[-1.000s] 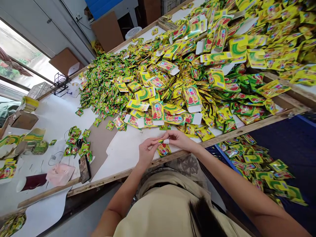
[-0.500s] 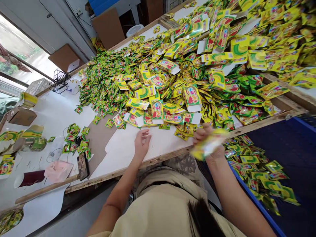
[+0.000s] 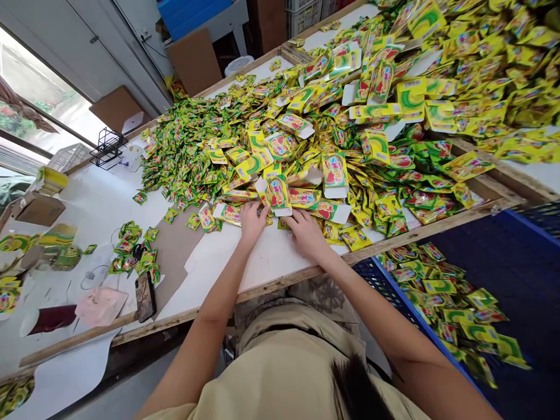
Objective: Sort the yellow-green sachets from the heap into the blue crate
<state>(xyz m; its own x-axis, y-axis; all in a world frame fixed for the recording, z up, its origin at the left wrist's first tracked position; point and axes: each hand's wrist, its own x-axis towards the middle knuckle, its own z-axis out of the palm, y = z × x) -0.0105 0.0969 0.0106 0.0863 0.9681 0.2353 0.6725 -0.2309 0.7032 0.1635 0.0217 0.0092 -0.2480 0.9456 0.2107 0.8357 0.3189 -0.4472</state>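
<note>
Both my hands reach to the near edge of a big heap of yellow-green packets (image 3: pixel 306 122) on a white table (image 3: pixel 245 262). My left hand (image 3: pixel 252 220) rests with its fingertips on a flat yellow-green card sleeve (image 3: pixel 227 213) at the heap's edge; I cannot see whether it grips it. My right hand (image 3: pixel 306 230) lies palm down with fingers stretched toward an upright card sleeve (image 3: pixel 277 195) and the packets beside it. Nothing is lifted in either hand.
A blue crate (image 3: pixel 516 274) at my right holds several filled yellow-green packs (image 3: pixel 441 291). On the left lie a phone (image 3: pixel 144 296), scissors among a small packet cluster (image 3: pixel 137 254), a pink pouch (image 3: pixel 101 304), a cardboard box (image 3: pixel 37 209) and a black wire rack (image 3: pixel 107 146).
A second ago both hands pinched a small pack at the table edge. My right hand swung it toward the blue crate, then came back without it; both hands now reach into the heap.
</note>
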